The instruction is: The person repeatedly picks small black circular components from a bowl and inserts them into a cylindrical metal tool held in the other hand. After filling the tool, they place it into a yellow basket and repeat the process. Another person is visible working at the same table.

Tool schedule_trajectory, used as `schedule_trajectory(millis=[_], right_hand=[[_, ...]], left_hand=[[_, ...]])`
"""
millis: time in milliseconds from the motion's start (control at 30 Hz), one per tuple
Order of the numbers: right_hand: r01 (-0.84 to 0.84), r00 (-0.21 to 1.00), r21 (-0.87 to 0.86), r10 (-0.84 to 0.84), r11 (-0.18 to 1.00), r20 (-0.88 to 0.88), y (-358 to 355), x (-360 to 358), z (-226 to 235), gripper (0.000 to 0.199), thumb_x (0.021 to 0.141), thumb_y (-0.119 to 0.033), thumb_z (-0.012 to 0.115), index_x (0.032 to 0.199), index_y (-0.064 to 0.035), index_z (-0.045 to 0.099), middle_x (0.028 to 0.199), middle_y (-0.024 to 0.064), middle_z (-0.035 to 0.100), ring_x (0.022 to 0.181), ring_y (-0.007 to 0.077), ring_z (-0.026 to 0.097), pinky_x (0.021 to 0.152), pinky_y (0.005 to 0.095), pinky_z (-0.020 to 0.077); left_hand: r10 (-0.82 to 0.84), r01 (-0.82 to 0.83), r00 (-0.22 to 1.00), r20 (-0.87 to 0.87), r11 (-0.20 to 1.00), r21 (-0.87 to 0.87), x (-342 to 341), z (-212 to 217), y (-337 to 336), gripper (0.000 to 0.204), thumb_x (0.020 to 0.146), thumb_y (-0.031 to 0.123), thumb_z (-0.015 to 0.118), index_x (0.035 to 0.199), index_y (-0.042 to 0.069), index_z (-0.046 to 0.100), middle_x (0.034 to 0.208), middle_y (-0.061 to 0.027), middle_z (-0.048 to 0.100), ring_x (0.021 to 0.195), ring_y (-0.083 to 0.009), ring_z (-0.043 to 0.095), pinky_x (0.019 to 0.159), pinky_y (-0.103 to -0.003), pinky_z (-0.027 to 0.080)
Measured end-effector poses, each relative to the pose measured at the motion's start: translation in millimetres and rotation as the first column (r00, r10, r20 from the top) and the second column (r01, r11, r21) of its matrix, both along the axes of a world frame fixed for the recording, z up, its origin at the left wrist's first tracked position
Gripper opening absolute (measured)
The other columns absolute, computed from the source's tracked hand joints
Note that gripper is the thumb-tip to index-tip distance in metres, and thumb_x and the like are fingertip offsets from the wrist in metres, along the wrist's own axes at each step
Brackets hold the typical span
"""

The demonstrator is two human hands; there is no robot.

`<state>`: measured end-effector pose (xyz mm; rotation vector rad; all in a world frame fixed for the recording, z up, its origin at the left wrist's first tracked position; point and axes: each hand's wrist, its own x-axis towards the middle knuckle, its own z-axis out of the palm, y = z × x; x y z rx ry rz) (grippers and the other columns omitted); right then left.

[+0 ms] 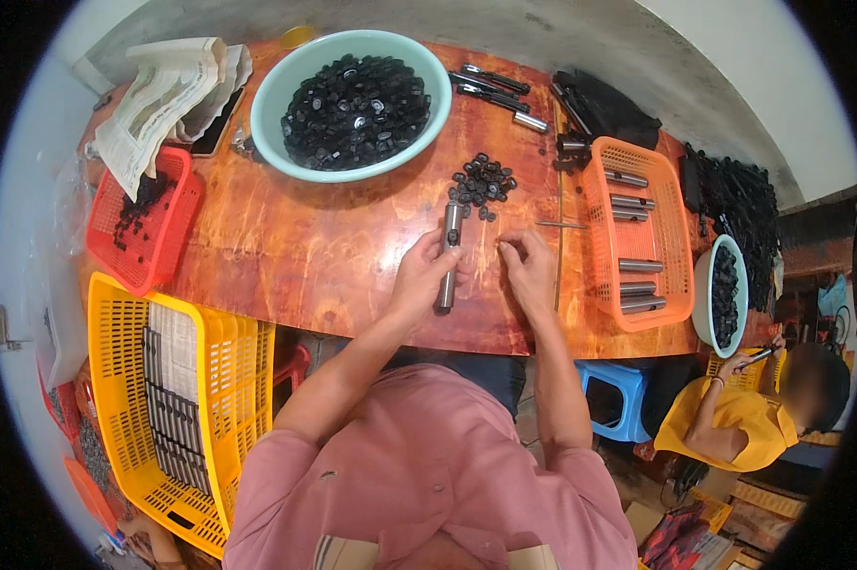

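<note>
Our left hand (427,271) curls its fingers round a steel tube (447,288) near the front edge of the worktop (352,237), probably mid-length to leave both ends clear. Our right hand (531,271) has thumb and fingertips nearly together; we cannot tell whether they pinch anything. Black caps (485,180) lie just beyond, presumably for easy reach, and an orange basket (680,237) toward the right edge groups similar tubes (642,265).

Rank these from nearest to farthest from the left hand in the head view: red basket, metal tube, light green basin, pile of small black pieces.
From the left hand:
1. Metal tube: held in it.
2. Pile of small black pieces: ahead, slightly right.
3. Light green basin: ahead, left.
4. Red basket: far left.
</note>
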<state>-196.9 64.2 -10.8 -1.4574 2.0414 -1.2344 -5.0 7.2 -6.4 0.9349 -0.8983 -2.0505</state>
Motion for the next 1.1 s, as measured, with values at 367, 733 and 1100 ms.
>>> schedule_trajectory(millis=[367,733,1100], right_hand=[[-0.008,0.980,0.025,0.013,1.000,-0.197,-41.1,13.1,8.3,0.031,0.087,-0.014,0.074,0.116,-0.0037,0.070,0.110,0.0188,0.069,0.106,0.0392,0.065,0.091,0.0470,0.0512],[-0.044,0.981,-0.042,0.035,0.998,-0.190,-38.1,2.4,0.7,0.021,0.086,-0.008,0.076,0.106,-0.0021,0.073,0.101,0.0178,0.068,0.094,0.0369,0.068,0.081,0.0439,0.0543],[-0.105,0.913,0.041,0.112,0.994,-0.393,-33.2,-11.9,4.7,0.011,0.091,-0.007,0.070,0.101,-0.0031,0.070,0.098,0.0195,0.068,0.093,0.0397,0.067,0.082,0.0472,0.0554]], left_hand=[[0.041,-0.041,0.997,-0.059,0.999,-0.010,0.3,-7.0,0.4,0.034,0.105,0.012,0.060,0.135,-0.002,0.053,0.104,-0.0124,0.069,0.084,-0.0176,0.069,0.076,-0.031,0.059],[0.032,-0.033,0.999,-0.036,0.999,-0.035,1.3,-6.1,1.8,0.035,0.105,0.012,0.059,0.136,-0.003,0.053,0.104,-0.0132,0.069,0.085,-0.0183,0.069,0.076,-0.031,0.059],[0.024,-0.025,0.999,-0.037,0.999,-0.028,2.3,-4.0,0.4,0.034,0.105,0.012,0.058,0.134,-0.003,0.051,0.105,-0.0123,0.068,0.084,-0.0172,0.068,0.077,-0.030,0.059]])
